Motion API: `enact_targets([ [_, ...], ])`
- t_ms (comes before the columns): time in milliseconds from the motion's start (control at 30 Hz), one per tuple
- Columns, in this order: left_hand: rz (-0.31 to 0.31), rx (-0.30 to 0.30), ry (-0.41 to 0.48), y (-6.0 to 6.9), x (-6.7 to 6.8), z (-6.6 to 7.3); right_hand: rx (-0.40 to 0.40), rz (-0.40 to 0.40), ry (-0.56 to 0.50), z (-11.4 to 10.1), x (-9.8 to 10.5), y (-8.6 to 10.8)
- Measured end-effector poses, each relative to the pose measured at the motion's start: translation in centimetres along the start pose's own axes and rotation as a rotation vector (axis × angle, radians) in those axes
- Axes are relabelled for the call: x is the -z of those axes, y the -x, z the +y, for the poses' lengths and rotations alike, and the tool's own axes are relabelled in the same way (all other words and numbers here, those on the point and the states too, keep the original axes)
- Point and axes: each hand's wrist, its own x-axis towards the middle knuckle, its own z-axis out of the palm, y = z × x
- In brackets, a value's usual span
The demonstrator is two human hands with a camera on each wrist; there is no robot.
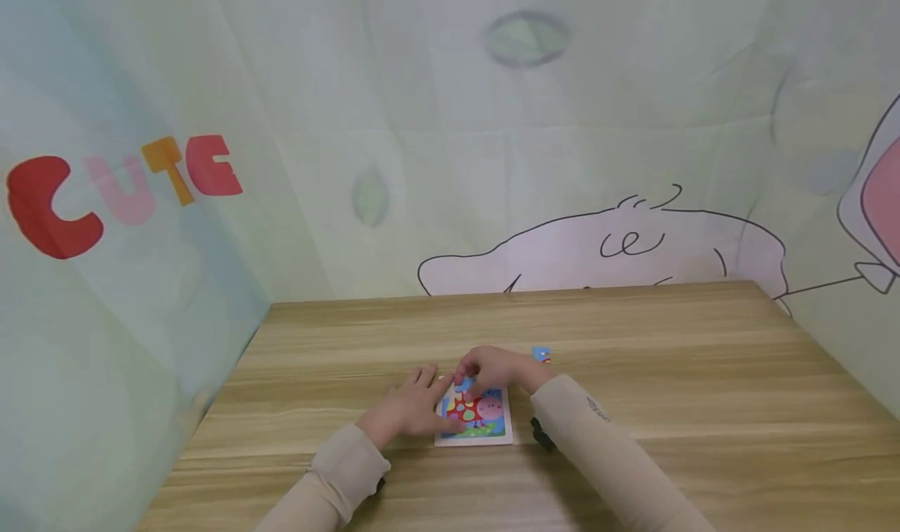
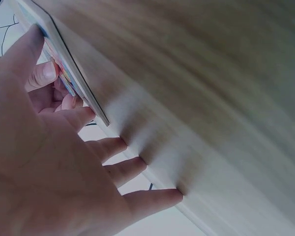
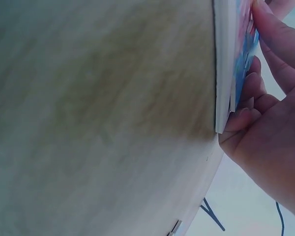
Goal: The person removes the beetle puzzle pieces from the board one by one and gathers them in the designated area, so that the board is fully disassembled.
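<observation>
A jigsaw puzzle (image 1: 473, 430) in a white-edged tray lies on the table, with a cartoon pig in red on a blue and green ground. My left hand (image 1: 411, 408) spreads its fingers beside the tray's left edge. Its fingertips touch the tabletop and its thumb rests on the picture; the left wrist view shows this hand (image 2: 64, 162) large. Over the upper part of the puzzle, my right hand (image 1: 490, 366) bends its fingers and thumb around a small blue puzzle piece (image 1: 462, 386). Those fingers partly hide the piece and the picture; in the right wrist view, the hand (image 3: 270, 113) is at the tray's edge.
Another loose puzzle piece (image 1: 541, 354), mostly blue, lies on the wooden table (image 1: 633, 360) behind the right wrist. A printed cloth (image 1: 316, 165) hangs behind the table and at its sides. A black object (image 1: 542, 436) shows beneath the right sleeve.
</observation>
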Motion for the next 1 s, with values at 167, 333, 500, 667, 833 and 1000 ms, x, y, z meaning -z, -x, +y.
enact_targets([
  [167,0.003,-0.005,-0.006,0.07,0.05,0.01,0.012,-0.003,-0.015,-0.15,0.08,0.13],
  [333,0.005,-0.009,-0.006,0.08,0.06,-0.01,0.022,-0.008,-0.032,-0.15,0.13,0.22],
  [500,0.002,-0.008,-0.002,0.07,0.07,-0.07,0.007,0.001,-0.055,-0.07,0.14,0.29],
  [667,0.0,-0.005,-0.006,0.07,0.05,-0.04,-0.019,0.024,-0.054,-0.06,0.13,0.35],
  [833,-0.008,0.005,0.0,0.04,0.11,0.07,-0.033,0.029,-0.037,0.2,0.25,0.38],
  [1000,-0.01,0.011,0.013,0.04,0.14,0.13,-0.033,0.026,-0.034,0.28,0.43,0.47],
])
